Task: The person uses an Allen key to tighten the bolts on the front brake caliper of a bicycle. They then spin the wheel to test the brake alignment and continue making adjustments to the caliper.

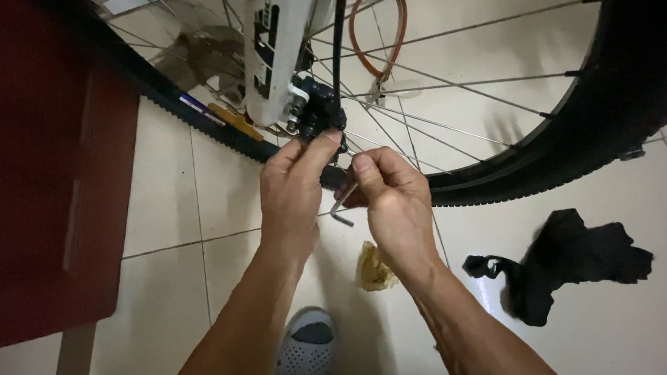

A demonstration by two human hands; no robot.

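— Right, what is held by each hand?

— A bent hex key (342,204) is gripped by the right hand (393,202); the fingers are curled shut around its upper end, and the short leg is seen hanging below the fist. The left hand (294,187) is raised to the black brake caliper (321,112), with thumb and forefinger pinched together at its lower edge. Whether something small is pinched between them cannot be told.

— And where is the caliper found?

— It is mounted at the foot of the white fork leg (274,51), just inside the spokes of the bicycle wheel (619,111). A dark hose (339,36) is led up from it, and an orange cable loop (380,30) is seen behind the spokes.

— Is anything kept in a box or tray nearby?

— No container is shown. Loose things are laid straight on the pale tiled floor (629,355): a crumpled black cloth (565,260) well to the right of the hands, and a small yellowish scrap (375,268) just below the right wrist. A grey perforated shoe (306,350) is seen between the forearms, and a dark red cabinet (38,164) is stood at the left, near the tyre.
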